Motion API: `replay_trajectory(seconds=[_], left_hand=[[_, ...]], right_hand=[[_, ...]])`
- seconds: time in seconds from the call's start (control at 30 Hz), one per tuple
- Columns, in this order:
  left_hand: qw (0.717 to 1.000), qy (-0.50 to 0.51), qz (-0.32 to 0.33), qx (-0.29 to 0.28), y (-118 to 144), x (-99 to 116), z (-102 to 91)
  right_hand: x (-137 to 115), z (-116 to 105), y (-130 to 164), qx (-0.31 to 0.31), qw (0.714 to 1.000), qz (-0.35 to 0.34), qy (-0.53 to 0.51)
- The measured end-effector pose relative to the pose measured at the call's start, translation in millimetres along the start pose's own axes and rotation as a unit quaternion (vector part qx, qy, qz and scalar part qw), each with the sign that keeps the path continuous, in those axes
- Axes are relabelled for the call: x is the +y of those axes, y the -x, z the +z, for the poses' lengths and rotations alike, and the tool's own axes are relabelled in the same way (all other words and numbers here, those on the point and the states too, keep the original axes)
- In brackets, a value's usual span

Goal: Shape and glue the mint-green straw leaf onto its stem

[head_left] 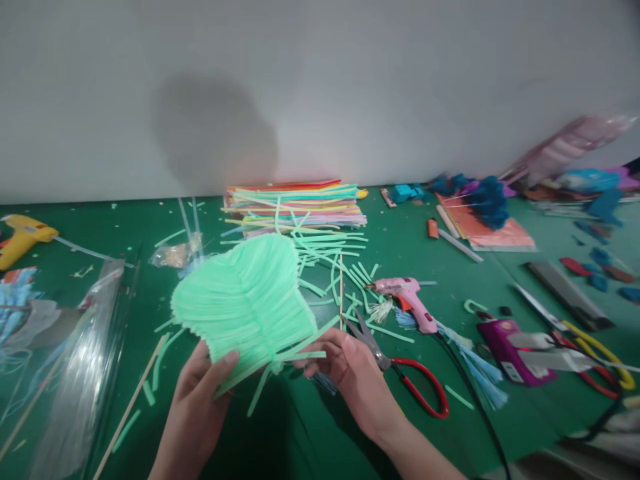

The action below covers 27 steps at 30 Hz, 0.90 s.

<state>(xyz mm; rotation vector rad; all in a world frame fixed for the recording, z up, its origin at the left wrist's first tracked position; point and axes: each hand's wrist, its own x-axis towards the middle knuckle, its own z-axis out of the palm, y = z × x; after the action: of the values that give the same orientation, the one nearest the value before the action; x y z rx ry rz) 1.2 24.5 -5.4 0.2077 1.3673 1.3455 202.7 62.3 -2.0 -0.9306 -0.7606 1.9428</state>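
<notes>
The fingers (226,362) of the left hand (197,407) are closed on the bottom edge of a green leaf shape (245,300) made of many thin foam strips, with the thumb on top and the other fingers under it. The right hand (350,373) pinches the leaf's stem end, where a few loose green strips stick out to the side. The leaf is held up a little above the green counter (430,260), tilted toward the person, right in the middle of the view. It looks like the leaf is nearly built and the person is checking it or fixing the stem part; the picture is a bit blurry there, so I cannot tell if one strip is being pressed on or just held. The next move likely needs a steady hold with the left hand while the right one lines up a strip along the middle and keeps it flat. Just beside the right hand lie scissors (400,373) with red handles, and past them a pink glue gun (407,300). Cut green strips (340,267) are spread behind the leaf, in front of a stack of colored sheets (295,200). A yellow glue gun (23,237) sits far to the left.
</notes>
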Motion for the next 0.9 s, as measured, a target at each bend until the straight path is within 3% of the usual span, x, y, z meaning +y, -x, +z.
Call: replay_trajectory(seconds=[0.17,0.33,0.57,0.8,0.9], left_hand=[[0.999,0.026,-0.031,0.019,5,-2,9.8],[0.998,0.009,-0.054,0.010,12,-11,13.4],[0.997,0.039,-0.060,0.021,11,-23,12.5],[0.998,0.004,-0.060,0.024,11,-22,23.7],[0.997,-0.009,-0.064,0.034,7,-20,22.1]], right_hand=[[3,2,0,-0.006,1.000,0.030,0.006],[17,6,-2,0.040,0.999,0.024,-0.003],[16,6,-3,0.063,0.995,0.028,0.067],[17,-2,-10,0.028,0.984,-0.020,0.172],[2,-13,-14,0.090,0.960,-0.127,0.231]])
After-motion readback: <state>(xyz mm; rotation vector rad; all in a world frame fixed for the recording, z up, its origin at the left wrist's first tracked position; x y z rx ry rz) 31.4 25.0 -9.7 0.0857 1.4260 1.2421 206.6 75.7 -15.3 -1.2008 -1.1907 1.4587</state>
